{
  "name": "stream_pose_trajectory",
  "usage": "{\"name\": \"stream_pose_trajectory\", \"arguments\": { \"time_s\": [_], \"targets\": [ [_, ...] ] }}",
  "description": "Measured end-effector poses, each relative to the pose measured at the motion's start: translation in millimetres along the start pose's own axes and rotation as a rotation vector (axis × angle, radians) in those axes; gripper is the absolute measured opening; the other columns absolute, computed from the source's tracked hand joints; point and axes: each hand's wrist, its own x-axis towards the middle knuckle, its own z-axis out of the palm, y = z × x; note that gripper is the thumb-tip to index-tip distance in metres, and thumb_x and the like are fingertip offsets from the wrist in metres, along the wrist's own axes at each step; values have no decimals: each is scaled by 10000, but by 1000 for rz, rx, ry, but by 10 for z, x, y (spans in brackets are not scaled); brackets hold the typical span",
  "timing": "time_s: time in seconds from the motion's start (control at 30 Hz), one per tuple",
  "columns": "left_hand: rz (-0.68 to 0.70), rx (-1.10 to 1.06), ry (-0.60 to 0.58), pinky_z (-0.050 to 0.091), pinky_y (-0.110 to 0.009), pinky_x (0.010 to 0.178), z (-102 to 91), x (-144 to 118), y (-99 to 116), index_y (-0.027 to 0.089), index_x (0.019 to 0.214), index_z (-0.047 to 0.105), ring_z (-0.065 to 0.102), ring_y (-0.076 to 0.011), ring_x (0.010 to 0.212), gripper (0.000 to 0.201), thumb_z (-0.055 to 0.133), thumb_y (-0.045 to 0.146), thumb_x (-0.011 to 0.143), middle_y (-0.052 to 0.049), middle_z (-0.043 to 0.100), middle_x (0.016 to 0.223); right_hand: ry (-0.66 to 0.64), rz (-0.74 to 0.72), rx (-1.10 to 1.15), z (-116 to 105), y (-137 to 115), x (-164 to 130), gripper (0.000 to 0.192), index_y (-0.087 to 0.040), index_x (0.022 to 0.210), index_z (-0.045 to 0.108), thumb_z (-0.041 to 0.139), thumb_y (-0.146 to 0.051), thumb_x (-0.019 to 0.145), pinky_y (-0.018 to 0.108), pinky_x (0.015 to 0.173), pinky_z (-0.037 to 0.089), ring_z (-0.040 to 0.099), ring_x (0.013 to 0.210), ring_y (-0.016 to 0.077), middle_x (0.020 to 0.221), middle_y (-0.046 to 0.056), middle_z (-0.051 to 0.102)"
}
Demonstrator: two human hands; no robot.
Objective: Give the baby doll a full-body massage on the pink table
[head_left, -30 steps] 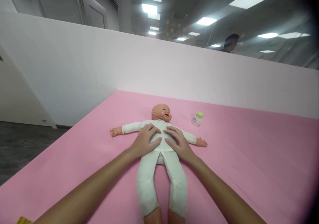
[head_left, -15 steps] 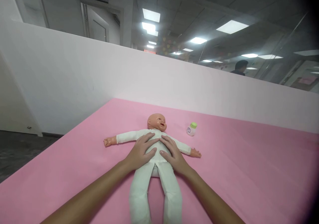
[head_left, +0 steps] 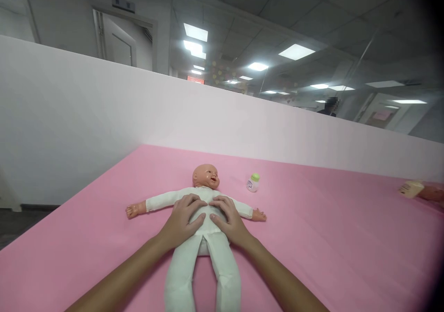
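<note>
A baby doll [head_left: 204,252] in a white bodysuit lies on its back on the pink surface [head_left: 329,238], arms spread out, bald head away from me. My left hand [head_left: 182,222] rests palm down on the left side of its belly, fingers spread. On the right side of the belly lies my right hand [head_left: 227,219], also flat, fingertips close to those of the left. Neither hand grips anything. A small baby bottle [head_left: 253,182] with a green cap stands beyond the doll's right arm, out of reach of both hands.
A white partition wall [head_left: 104,108] borders the far side of the pink surface. At the far right edge another person's hand [head_left: 430,192] holds a pale object [head_left: 411,188]. Behind the partition a person [head_left: 329,106] stands in the office. Dark floor lies to the left.
The view has swung right and up, so the doll sits lower and further left. My hands stay flat on its belly, slightly closer together. Another person's hand has appeared at the right.
</note>
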Motion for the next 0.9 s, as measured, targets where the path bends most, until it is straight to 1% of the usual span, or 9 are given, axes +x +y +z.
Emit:
{"name": "stream_pose_trajectory", "arguments": {
  "time_s": [0.1,0.17,0.3,0.4,0.53,0.77,0.9],
  "targets": [
    [9,8,3,462,-497,1067,22,4,-32,304,1261,646,564,-276,1226,305,506,362,996,-70,598,1272,4,3,1,1,-13,0,317,-329,1269,645,645,-367,954,463,1192,373,486,1342,249,1355,59,548],
    [12,12,6,447,-498,1103,42,1,-63,317,1297,634,545,-279,1277,329,497,375,1003,-69,583,1335,16,8,4,3,-23,1,345,-326,1296,625,643,-373,955,464,1195,370,475,1352,249,1369,64,533],
    [-8,29,8,401,-523,1172,80,-13,-129,342,1381,601,481,-298,1390,391,485,419,1016,-61,511,1503,32,-1,9,1,-36,7,386,-319,1335,588,640,-367,956,448,1188,382,481,1341,239,1357,66,531],
    [-9,36,0,372,-550,1199,102,-17,-176,357,1426,572,429,-312,1446,426,481,444,1020,-47,464,1571,17,-19,-11,-8,-32,14,375,-319,1325,596,639,-376,956,448,1181,388,495,1325,239,1339,66,545],
    [-16,29,-22,349,-558,1217,121,-4,-223,367,1444,553,402,-306,1472,437,466,459,1026,-32,431,1600,19,-27,-32,-18,-10,28,368,-325,1316,611,647,-383,955,447,1180,392,496,1331,237,1352,62,557],
    [-4,40,-30,345,-563,1219,136,19,-272,371,1423,573,403,-301,1472,424,458,468,1026,-26,439,1592,31,-42,-27,-43,38,63,363,-304,1297,629,660,-392,946,451,1153,424,551,1291,237,1313,53,646],
    [5,40,-27,348,-569,1215,139,21,-286,367,1426,575,408,-312,1469,428,462,471,1026,-32,439,1594,18,-27,-15,-55,36,56,394,-310,1306,640,684,-416,930,457,1189,390,526,1341,236,1368,50,625]
  ]
}}
